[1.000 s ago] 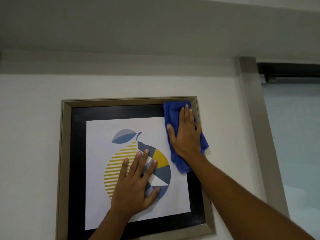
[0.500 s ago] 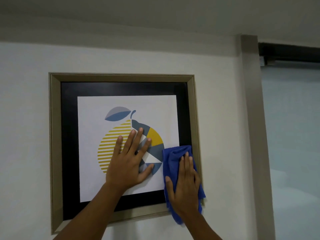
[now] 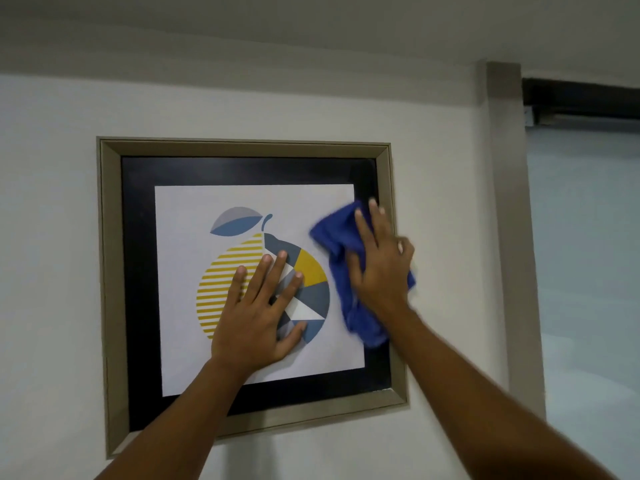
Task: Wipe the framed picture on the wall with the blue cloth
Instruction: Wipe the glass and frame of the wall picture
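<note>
The framed picture (image 3: 110, 271) hangs on a white wall: a beige frame, a black mat, and a white print of a yellow and blue-grey fruit. My left hand (image 3: 258, 313) lies flat on the glass over the fruit, fingers spread. My right hand (image 3: 381, 268) presses the blue cloth (image 3: 341, 244) against the glass at the picture's right side, about mid-height. The cloth is bunched and hangs down below my palm. It covers part of the right mat and the print's right edge.
A beige vertical post (image 3: 512, 237) stands to the right of the picture. Beyond it is a pale frosted pane (image 3: 588, 271) with a dark rail (image 3: 581, 98) above. White wall surrounds the frame on the other sides.
My right hand swept the cloth down from the top right corner to the bottom right, and has now come back up to mid-height. My left hand has stayed flat on the print.
</note>
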Tool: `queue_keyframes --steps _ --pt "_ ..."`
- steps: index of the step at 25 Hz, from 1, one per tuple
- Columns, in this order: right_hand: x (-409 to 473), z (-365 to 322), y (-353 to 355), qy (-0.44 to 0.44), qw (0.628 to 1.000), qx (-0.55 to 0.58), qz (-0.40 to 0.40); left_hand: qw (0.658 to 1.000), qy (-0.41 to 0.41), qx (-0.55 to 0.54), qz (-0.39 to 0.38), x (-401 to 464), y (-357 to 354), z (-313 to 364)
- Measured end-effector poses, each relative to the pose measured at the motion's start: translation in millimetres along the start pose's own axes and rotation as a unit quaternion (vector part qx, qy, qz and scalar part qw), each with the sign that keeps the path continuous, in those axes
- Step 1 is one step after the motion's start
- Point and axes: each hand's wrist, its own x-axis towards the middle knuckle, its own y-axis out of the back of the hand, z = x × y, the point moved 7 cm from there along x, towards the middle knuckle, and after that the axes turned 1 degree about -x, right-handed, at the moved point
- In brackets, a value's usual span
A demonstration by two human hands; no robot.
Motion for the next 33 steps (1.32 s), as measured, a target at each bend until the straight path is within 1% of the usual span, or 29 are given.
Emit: queue_keyframes --steps 2,4,6,8,10,13,17,19,22,24,28,30,31,33 --pt "58.5 -3.9 -2.8 0.014 0.999 -0.038 0.024 1.0 0.003 -0.008 -0.001 -0.1 0.0 -1.2" --pt "98.3 -7.4 -2.7 0.007 0.996 -0.048 0.07 1.0 0.004 -0.01 0.0 -1.1 -0.8 -1.7" --pt "105.1 -4.8 -1.0 -0.014 0.994 -0.034 0.106 1.0 0.004 -0.003 0.002 -1.5 -0.4 0.0" --pt "83.3 -3.6 -3.7 -0.013 0.993 -0.024 0.111 1.0 0.002 -0.004 0.003 -1.5 -0.3 0.5" --pt "46.0 -6.6 -6.8 -0.008 0.997 -0.007 0.077 1.0 0.001 0.002 0.003 -0.2 -0.7 1.2" --pt "-35.8 -15.5 -8.1 -0.042 0.999 0.017 -0.013 1.0 -0.001 0.004 -0.004 1.8 0.3 2.1" --pt "-164.8 -19.2 -20.3 -0.114 0.988 -0.022 -0.098 1.0 0.004 -0.004 -0.013 3.0 1.6 1.4" --pt "-178.4 -11.3 -28.0 -0.1 0.986 -0.043 -0.127 1.0 0.006 -0.015 -0.019 3.0 0.9 1.8" --pt "-141.7 -9.4 -26.9 -0.045 0.988 -0.052 -0.141 1.0 0.007 -0.014 -0.023 1.1 -0.9 0.3" --pt "-104.2 -8.9 -20.4 -0.037 0.992 -0.039 -0.117 1.0 0.006 -0.012 -0.026 -0.5 -4.3 -0.5" --pt "11.9 -10.4 -14.4 -0.002 0.996 -0.04 -0.074 1.0 0.003 -0.012 -0.003 -4.4 -4.0 2.3" --pt "61.0 -6.4 -13.7 -0.007 0.998 -0.046 -0.052 1.0 0.003 -0.009 0.009 -5.1 -1.1 3.9" --pt "71.9 -4.1 -14.8 -0.017 0.998 -0.048 -0.044 1.0 0.004 -0.007 0.01 -5.7 -0.3 5.3" --pt "65.2 -3.8 -20.3 -0.029 0.997 -0.052 -0.041 1.0 0.005 0.0 0.006 -5.6 -0.4 6.0"
